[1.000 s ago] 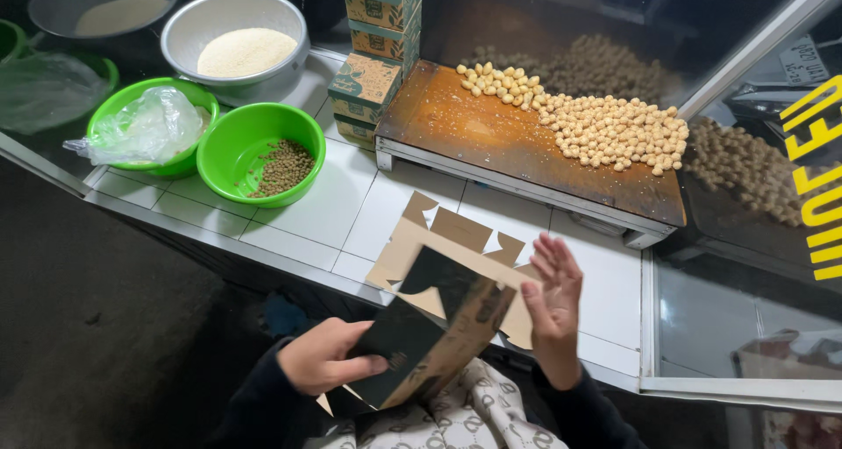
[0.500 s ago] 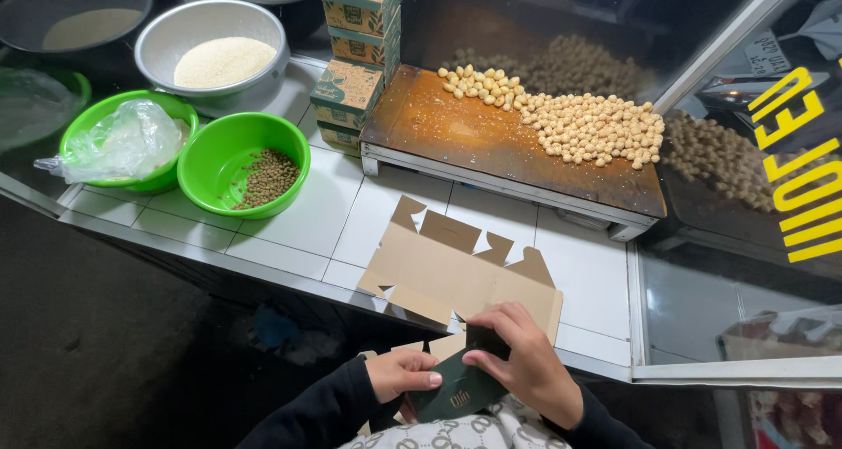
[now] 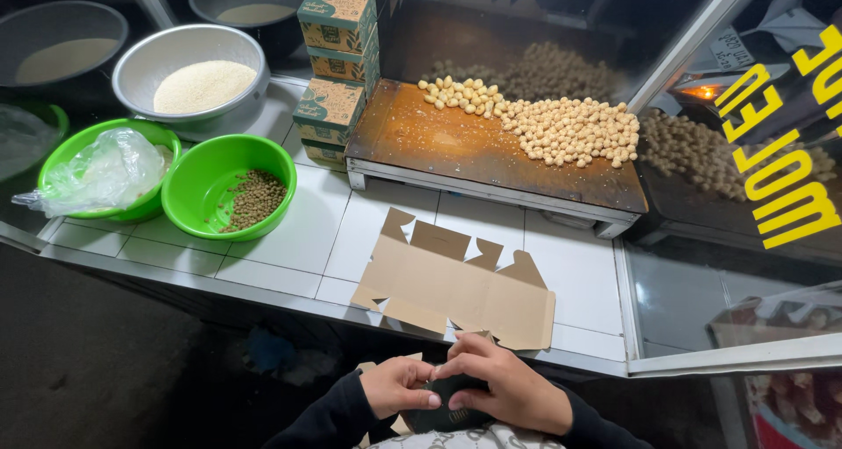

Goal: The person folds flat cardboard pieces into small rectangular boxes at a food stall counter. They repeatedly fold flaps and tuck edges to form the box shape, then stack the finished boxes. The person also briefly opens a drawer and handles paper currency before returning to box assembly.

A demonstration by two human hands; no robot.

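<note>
My left hand (image 3: 399,386) and my right hand (image 3: 502,385) meet low in the view, below the counter edge, both gripping a dark folded cardboard piece (image 3: 443,411) pressed between the fingers. Most of that piece is hidden under my hands. Just beyond them an unfolded brown box blank (image 3: 452,282) lies flat on the white tiled counter (image 3: 303,243), untouched.
A tray (image 3: 465,146) carries a heap of small pale balls (image 3: 561,129). A stack of assembled printed boxes (image 3: 338,63) stands behind. Two green bowls (image 3: 197,181) (image 3: 66,155), one with brown pellets, one with a plastic bag, sit left. A metal bowl of white powder (image 3: 189,76) stands behind them.
The dark cardboard piece was held open and upright a second ago. Both hands have since closed it down and drawn it lower toward my body.
</note>
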